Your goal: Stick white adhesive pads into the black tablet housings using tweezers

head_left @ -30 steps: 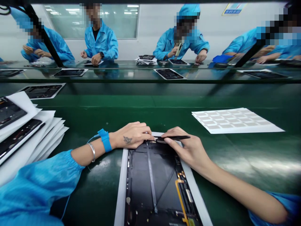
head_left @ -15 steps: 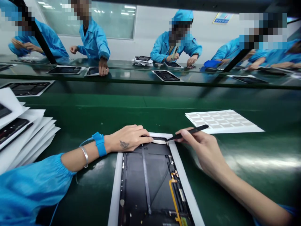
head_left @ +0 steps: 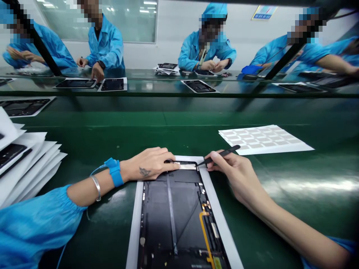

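Observation:
Below me lies an opened tablet computer, its dark inside showing, on a white sheet. My left hand rests across its far end, fingers stretched out. The index fingertip presses on the left end of a pale strip along the far edge of the tablet. Black tweezers are pinched in my right hand, their tips touching or very near the strip's right end. A blue wrist strap and a bangle are on my left arm.
On the left is a stack of white sheets with dark tablet parts between them. A sheet of grey labels lies at the right. Beyond, more tablets sit along a raised line, where several co-workers in blue work behind slanted black posts.
The pale strip was bowed and now lies flatter and straighter. The tweezers have dropped slightly with my right hand. Across the line, a co-worker's hand has moved left to another tablet.

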A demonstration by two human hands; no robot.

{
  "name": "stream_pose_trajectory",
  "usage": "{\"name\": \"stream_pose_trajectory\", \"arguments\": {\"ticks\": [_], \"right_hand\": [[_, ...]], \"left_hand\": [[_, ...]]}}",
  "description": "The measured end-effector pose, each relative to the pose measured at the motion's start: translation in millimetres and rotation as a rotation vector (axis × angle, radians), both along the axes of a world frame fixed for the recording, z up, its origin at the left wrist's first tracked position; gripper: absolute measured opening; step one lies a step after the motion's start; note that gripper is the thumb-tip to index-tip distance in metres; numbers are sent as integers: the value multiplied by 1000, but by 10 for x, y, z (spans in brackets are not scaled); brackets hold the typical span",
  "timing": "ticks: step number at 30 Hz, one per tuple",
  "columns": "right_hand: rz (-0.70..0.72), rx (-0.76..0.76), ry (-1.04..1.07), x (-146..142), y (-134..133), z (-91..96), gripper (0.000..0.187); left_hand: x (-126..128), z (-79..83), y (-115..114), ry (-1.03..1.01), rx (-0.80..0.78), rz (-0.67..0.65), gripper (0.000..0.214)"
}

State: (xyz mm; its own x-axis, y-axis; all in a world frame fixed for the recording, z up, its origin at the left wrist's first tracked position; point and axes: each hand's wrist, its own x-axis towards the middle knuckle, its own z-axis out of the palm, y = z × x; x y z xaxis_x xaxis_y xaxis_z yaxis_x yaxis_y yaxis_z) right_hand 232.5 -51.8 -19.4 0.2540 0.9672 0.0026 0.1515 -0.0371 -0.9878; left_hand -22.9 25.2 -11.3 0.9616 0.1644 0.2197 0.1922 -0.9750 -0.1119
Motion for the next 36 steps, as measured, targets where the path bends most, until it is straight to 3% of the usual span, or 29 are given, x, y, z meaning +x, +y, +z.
{"name": "stream_pose_trajectory", "arguments": {"ticks": [22,30,36], "right_hand": [[26,20,-229,74,51,-41,48],[12,146,-245,39,99,65,46],[263,431,-571,-10,89,281,22]], "left_hand": [[-9,16,2,80,27,12,37],[186,202,-175,249,151,82,45],[359,135,-295,195,176,197,41]]}}
